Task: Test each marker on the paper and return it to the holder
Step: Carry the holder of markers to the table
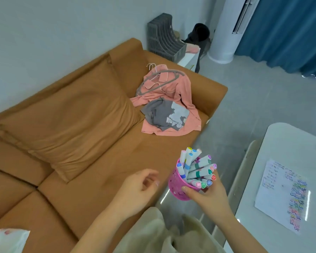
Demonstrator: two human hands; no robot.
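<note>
My right hand (pixel 209 197) grips a pink perforated holder (pixel 177 187), tilted and held in the air over the sofa's front edge. Several white markers (pixel 197 168) with coloured caps stand packed inside it. My left hand (pixel 137 187) hovers just left of the holder with loosely curled fingers and holds nothing. The paper (pixel 283 194), covered in rows of coloured squiggles and some writing, lies on the white table (pixel 288 143) at the right.
A brown sofa (pixel 80 143) fills the left, with a cushion, pink and grey clothes (pixel 168 110) and hangers on it. A grey file rack (pixel 164 39) and a white column unit stand at the back. Beige fabric lies over my lap.
</note>
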